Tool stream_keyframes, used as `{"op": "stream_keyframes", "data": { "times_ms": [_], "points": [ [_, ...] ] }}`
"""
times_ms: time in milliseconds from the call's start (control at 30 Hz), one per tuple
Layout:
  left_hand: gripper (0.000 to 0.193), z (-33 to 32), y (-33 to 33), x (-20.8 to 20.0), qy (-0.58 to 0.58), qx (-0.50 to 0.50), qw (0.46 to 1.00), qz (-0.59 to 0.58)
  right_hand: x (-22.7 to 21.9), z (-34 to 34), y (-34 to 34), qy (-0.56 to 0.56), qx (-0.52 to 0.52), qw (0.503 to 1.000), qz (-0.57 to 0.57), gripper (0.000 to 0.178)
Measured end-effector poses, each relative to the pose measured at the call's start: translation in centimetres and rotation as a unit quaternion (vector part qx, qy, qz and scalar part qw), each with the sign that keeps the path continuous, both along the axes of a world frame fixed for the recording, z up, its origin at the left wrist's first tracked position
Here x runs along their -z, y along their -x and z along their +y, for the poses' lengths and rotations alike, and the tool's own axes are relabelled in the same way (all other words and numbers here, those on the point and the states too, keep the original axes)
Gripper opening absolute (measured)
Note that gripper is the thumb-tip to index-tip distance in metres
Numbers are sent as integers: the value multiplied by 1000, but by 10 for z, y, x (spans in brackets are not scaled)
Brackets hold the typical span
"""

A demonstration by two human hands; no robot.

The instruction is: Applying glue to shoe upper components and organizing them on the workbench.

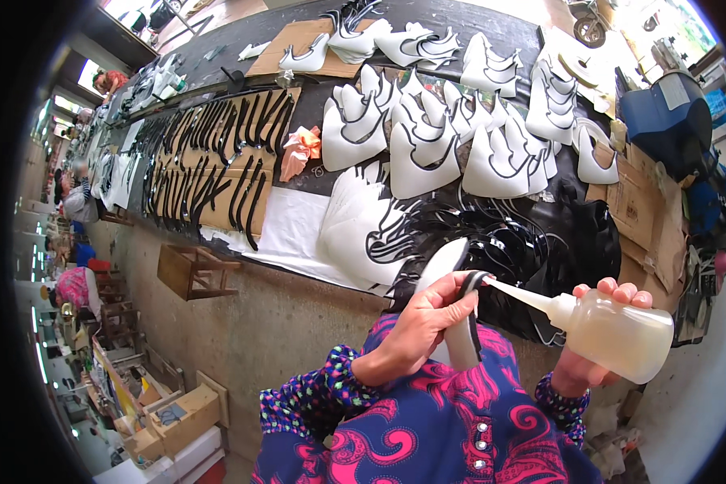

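Near my chest, my left hand [427, 323] pinches a white curved padded piece [461, 343] with a black edge, along with a black strip that loops over its fingertips. My right hand [581, 367] is wrapped round a squeeze bottle [625, 335] of cloudy, pale yellowish liquid. The bottle lies tilted on its side, its long white nozzle [524, 294] pointing left. The nozzle's tip meets the black strip at my left fingertips; whether it touches I cannot tell. Just beyond my hands lies a tangled heap of glossy black strips [500, 242].
Stacks of white curved pieces with black edging [423, 153] cover the table's middle. Black strips lie in rows on cardboard [234, 206] at the left, by a crumpled peach cloth [300, 152]. A blue machine [669, 117] stands right; a wooden stool [194, 273] stands left. Other people are far left.
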State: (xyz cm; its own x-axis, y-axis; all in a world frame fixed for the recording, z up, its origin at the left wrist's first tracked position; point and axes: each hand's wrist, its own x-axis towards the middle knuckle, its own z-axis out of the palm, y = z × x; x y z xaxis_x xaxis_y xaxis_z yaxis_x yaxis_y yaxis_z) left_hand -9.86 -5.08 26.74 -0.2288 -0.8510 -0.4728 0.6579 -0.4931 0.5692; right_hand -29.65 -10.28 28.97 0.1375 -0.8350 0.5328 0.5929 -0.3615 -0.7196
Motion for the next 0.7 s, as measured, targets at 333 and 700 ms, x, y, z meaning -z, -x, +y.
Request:
{"op": "stream_keyframes", "data": {
  "times_ms": [333,700],
  "points": [
    [34,4,12,0,59,-33,989,-132,11,-7,23,68,-87,994,4,85],
    [39,3,16,-3,58,-53,991,-109,6,-7,5,149,-54,986,52,76]
  ]
}}
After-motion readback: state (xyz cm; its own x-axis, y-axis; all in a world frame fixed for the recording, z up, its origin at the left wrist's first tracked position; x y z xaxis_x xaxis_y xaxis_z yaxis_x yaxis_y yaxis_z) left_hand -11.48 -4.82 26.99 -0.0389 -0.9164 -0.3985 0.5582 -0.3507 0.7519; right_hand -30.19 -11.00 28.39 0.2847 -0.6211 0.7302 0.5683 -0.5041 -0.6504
